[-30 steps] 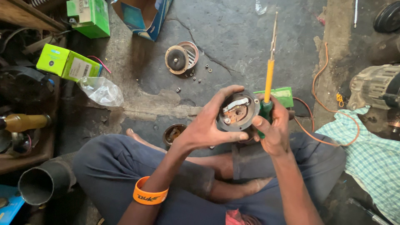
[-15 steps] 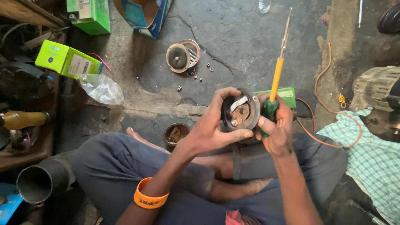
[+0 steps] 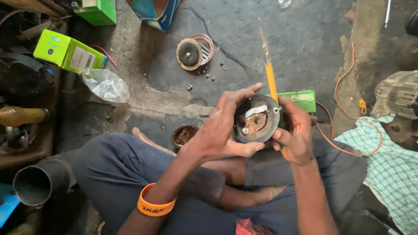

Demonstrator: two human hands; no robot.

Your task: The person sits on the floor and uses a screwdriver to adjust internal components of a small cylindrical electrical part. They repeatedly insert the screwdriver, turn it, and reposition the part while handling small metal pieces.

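Round motor housing [image 3: 256, 118], dark metal with a coppery part and a pale strip showing in its open face, sits above the person's crossed legs, gripped from both sides. The left hand [image 3: 222, 130] is wrapped around the housing's left rim, thumb under it and fingers curled over the top. The right hand [image 3: 298, 135] is clamped on the housing's right edge and also on the green handle of a screwdriver [image 3: 271, 76], whose yellow-orange shaft rises straight up beside the housing (its tip blurs against the floor).

Against the picture half a second ago, the shaft stands nearly upright where it leaned to the right, and the housing's open face is turned more squarely toward the camera. Both hands keep their grip as before.

Just right of the housing, partly behind the right hand, lies a flat green box [image 3: 300, 99]. Up and left of the housing on the cracked floor [image 3: 305, 39] rests a round cover plate [image 3: 194, 51] with small nuts [image 3: 213, 74] scattered near it. Left of the housing, by the knee, stands a small rusty cup [image 3: 183, 135]. Farther left lie a clear plastic bag [image 3: 106, 85] and a lime-green carton [image 3: 67, 50]. An orange wristband [image 3: 154, 204] circles the left forearm below the housing. An orange wire [image 3: 348, 100] loops on the floor to the right.
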